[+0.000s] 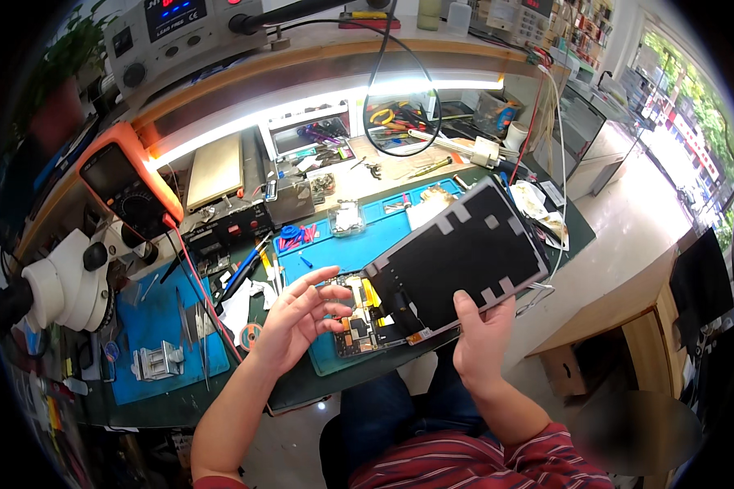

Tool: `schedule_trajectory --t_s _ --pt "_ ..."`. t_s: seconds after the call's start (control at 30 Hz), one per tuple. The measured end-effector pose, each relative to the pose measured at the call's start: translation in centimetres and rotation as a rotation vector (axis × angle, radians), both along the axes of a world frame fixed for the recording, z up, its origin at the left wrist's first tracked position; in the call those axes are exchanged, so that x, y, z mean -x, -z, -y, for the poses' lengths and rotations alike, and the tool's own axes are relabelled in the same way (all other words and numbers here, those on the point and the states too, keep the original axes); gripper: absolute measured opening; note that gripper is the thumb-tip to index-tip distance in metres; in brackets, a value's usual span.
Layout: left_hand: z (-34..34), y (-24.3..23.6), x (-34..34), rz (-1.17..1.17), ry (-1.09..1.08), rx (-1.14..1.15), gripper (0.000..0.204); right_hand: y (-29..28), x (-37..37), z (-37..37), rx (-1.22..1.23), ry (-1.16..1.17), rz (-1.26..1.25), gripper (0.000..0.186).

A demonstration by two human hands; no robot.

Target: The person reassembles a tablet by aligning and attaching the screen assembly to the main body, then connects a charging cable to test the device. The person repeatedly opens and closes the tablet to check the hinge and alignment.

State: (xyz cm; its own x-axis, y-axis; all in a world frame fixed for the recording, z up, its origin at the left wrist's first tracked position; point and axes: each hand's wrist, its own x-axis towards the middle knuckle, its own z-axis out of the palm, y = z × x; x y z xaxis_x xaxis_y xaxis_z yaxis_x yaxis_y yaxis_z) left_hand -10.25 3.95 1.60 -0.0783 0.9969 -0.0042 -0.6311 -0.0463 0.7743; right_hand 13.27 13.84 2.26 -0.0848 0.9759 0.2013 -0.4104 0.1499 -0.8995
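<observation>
My right hand (481,336) grips the lower edge of a tablet screen panel (465,253), thumb on its black back. The panel is tilted up over the right side of the mat, with grey tabs along its edges. At its lower left lies an opened device body (355,326) with bare circuitry and yellow flex strips. Whether a cable joins the two I cannot tell. My left hand (295,318) is open, fingers apart, at the left edge of the device body. Contact there is not clear. Both sit over a blue work mat (326,359).
Left of my hands are an orange multimeter (130,183), a white microscope (65,281), tweezers (192,326) and a metal clamp fixture (157,361) on another blue mat. A cable loop (437,98) hangs at the back, before several hand tools. White cables (559,163) run down the right.
</observation>
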Motion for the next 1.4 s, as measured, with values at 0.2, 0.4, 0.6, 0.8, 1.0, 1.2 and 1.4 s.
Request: schedule_trajectory --t_s 0.2,0.4,0.6,0.8,1.0,1.2,1.4 --pt "0.0 0.4 0.1 -0.008 -0.012 0.019 0.054 0.7 -2.4 0.1 0.209 -0.031 -0.013 0.03" --pt "0.0 0.3 0.3 -0.025 -0.007 0.026 0.053 1.7 -4.2 -0.9 0.3 -0.104 -0.083 0.03" --pt "0.0 0.1 0.1 -0.042 -0.044 0.045 0.052 2.0 -5.1 -1.2 0.306 -0.104 -0.034 0.028" --pt "0.0 0.1 0.4 -0.029 -0.05 0.055 0.05 3.2 -7.0 -1.7 0.311 -0.172 0.132 0.021" --pt "0.3 0.0 0.2 -0.032 -0.087 0.074 0.046 2.5 -7.9 -2.0 0.388 -0.222 0.206 0.018" --pt "-0.3 0.1 0.1 -0.051 -0.094 0.096 0.048 2.9 -9.9 -3.0 0.467 -0.318 0.391 0.031" --pt "0.2 0.2 0.0 -0.052 -0.102 0.111 0.048 3.5 -10.6 -2.7 0.556 -0.435 0.38 0.03"
